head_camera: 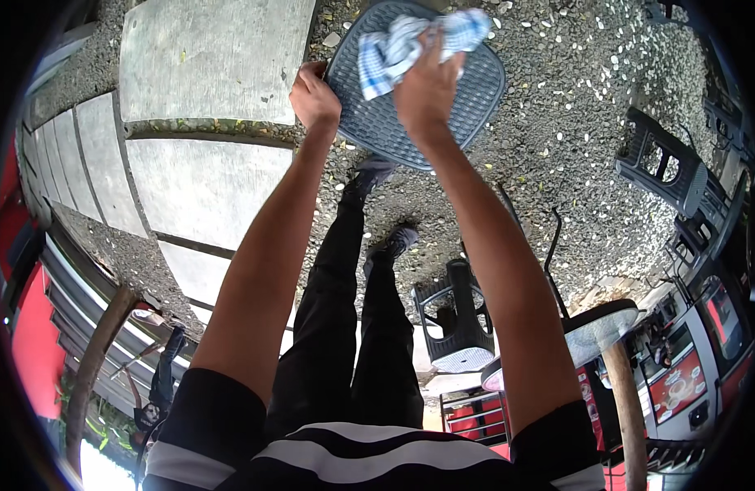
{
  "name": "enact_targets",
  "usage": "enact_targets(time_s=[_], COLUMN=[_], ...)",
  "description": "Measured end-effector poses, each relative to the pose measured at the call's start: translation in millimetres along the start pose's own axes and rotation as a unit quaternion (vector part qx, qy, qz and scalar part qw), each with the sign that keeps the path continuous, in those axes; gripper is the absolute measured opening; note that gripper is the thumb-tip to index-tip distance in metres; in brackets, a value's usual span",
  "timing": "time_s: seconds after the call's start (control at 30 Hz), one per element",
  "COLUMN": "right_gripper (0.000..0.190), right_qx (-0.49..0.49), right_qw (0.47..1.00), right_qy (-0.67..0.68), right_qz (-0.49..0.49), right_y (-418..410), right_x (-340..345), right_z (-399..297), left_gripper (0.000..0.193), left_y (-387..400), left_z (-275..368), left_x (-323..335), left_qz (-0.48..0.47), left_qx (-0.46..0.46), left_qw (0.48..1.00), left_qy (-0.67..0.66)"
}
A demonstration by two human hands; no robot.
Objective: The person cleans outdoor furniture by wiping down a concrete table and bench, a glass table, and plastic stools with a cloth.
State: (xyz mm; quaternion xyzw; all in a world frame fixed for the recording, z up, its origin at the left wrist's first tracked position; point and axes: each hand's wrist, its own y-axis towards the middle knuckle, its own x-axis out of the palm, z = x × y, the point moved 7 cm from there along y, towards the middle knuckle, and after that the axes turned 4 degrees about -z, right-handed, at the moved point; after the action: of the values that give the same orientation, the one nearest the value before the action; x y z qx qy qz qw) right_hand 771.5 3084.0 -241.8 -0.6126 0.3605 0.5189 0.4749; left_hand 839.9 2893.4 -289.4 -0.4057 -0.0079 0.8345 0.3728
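Note:
A dark grey plastic stool with a woven-pattern seat point(368, 119) is in front of me at the top of the view. My left hand point(316, 98) grips the seat's left edge, fingers curled around the rim. Spread over the seat's upper part is a crumpled blue-and-white checked cloth point(380, 64). My right hand point(430, 92) presses that cloth against the surface, partly covering it. The cloth and the right fingers look slightly blurred. The seat hides the stool's legs.
Concrete slabs point(211, 184) lie to the left, with gravel point(537, 123) underfoot and to the right. Another plastic stool point(457, 319) stands near my legs, close to a round-topped table point(598, 328). More stools point(660, 162) are at right. A person point(162, 374) is at lower left, near a wooden post point(95, 368).

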Motion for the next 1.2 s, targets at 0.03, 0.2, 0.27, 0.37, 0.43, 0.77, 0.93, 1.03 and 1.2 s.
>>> enact_targets(time_s=[0.03,0.2,0.27,0.37,0.43,0.77,0.93,1.03,1.2], right_gripper=[0.068,0.066,0.069,0.076,0.076,0.098,0.089,0.089,0.086], right_qx=[-0.065,-0.294,-0.357,-0.242,-0.105,-0.047,-0.139,-0.03,0.122], right_qw=[0.998,0.946,0.906,0.931,0.988,0.977,0.977,0.994,0.973], right_qy=[-0.014,0.052,-0.061,-0.116,0.005,0.208,0.125,0.071,0.191], right_qz=[-0.014,-0.124,-0.219,-0.246,-0.114,-0.016,-0.102,-0.08,0.045], right_y=[-9.3,-107.3,-125.6,-101.0,-61.6,-75.4,-104.3,-88.0,-75.2], right_x=[14.8,14.4,37.1,19.5,-5.2,0.2,25.9,6.2,-11.6], right_z=[-27.2,-22.1,21.5,65.2,74.6,-78.8,8.8,59.5,65.6], left_gripper=[0.056,0.053,0.052,0.05,0.051,0.048,0.048,0.047,0.047], left_y=[1.1,-1.8,-2.4,1.4,-0.8,6.4,1.0,-3.4,0.7], left_z=[-6.2,5.9,13.1,13.5,13.4,-1.5,10.9,16.9,15.2], left_x=[0.7,-8.3,-10.4,-13.2,-7.4,-6.7,-0.6,-9.7,-9.2], left_qz=[0.01,0.019,0.016,0.023,0.022,0.004,0.014,0.039,0.043], left_qx=[0.033,0.077,0.071,0.019,0.019,0.108,0.034,0.068,0.076], left_qw=[0.998,0.996,0.997,0.997,0.997,0.993,0.994,0.993,0.992], left_qy=[-0.043,-0.045,-0.001,0.071,0.073,0.044,0.1,0.091,0.09])
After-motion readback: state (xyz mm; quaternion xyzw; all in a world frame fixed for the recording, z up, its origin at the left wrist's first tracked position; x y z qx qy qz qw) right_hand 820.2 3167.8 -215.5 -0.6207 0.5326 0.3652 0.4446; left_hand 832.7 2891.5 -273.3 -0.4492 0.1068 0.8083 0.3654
